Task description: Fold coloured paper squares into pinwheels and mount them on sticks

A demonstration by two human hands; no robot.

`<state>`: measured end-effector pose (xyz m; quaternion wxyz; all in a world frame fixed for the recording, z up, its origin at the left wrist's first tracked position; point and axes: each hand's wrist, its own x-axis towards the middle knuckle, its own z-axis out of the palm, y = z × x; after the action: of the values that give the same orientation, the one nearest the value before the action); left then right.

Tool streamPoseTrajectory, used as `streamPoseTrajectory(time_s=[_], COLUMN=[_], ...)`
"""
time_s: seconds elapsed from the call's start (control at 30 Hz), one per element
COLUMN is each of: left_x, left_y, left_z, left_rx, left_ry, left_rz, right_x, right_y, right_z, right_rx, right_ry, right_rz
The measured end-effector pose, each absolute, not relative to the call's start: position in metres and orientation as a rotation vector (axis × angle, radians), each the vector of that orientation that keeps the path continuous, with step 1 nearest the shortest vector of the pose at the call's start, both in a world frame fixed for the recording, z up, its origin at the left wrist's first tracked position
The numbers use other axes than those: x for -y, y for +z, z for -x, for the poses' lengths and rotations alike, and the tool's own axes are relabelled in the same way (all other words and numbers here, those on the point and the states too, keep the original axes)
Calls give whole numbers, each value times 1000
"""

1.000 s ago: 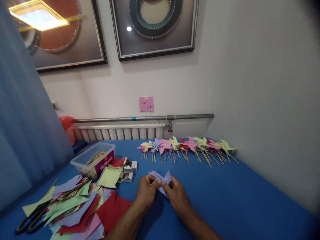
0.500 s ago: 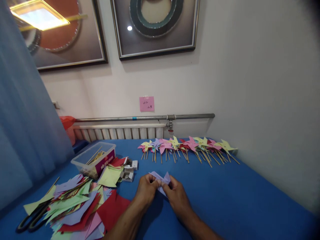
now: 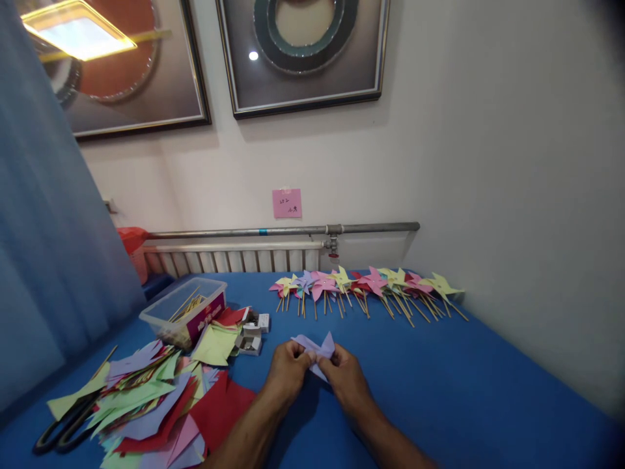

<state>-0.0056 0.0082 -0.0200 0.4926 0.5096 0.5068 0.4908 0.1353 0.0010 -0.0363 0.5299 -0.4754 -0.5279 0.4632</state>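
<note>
A partly folded lavender paper pinwheel (image 3: 326,346) is held between my two hands, above the blue table cover. My left hand (image 3: 289,369) grips its left side, with the thumb pressed at the middle of the paper. My right hand (image 3: 346,376) pinches the right side, its thumb close to the left one. One pointed paper blade stands up between the hands. The thumbs and fingers hide the centre of the pinwheel. Left of my left hand lie two small open white boxes, the nearer box (image 3: 250,343) with small metal bits inside.
Finished pinwheels on sticks (image 3: 374,283) lie in a row along the back. At left are a clear plastic box (image 3: 161,312) of sticks, loose coloured paper sheets (image 3: 141,397) and black-handled scissors (image 3: 63,426). A blue curtain (image 3: 53,228) hangs at far left.
The right hand has shifted very slightly, and the upright paper blade stands a little higher. Both hands keep hold of the lavender paper; everything else looks the same.
</note>
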Motion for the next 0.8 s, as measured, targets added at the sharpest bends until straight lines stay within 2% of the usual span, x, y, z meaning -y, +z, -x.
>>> streamPoseTrajectory(time_s=[0.53,0.8], left_x=[-8,-6], left_y=[-25,-18], left_z=[8,9], left_rx=[-1197,-1116], left_ry=[1172,1140], left_rz=[-1219,-1174], right_x=[7,3], right_y=[-34,-35], right_z=[-133,-135], right_rx=[1316,1260], right_ry=[1015,1183], right_rz=[1141,1016])
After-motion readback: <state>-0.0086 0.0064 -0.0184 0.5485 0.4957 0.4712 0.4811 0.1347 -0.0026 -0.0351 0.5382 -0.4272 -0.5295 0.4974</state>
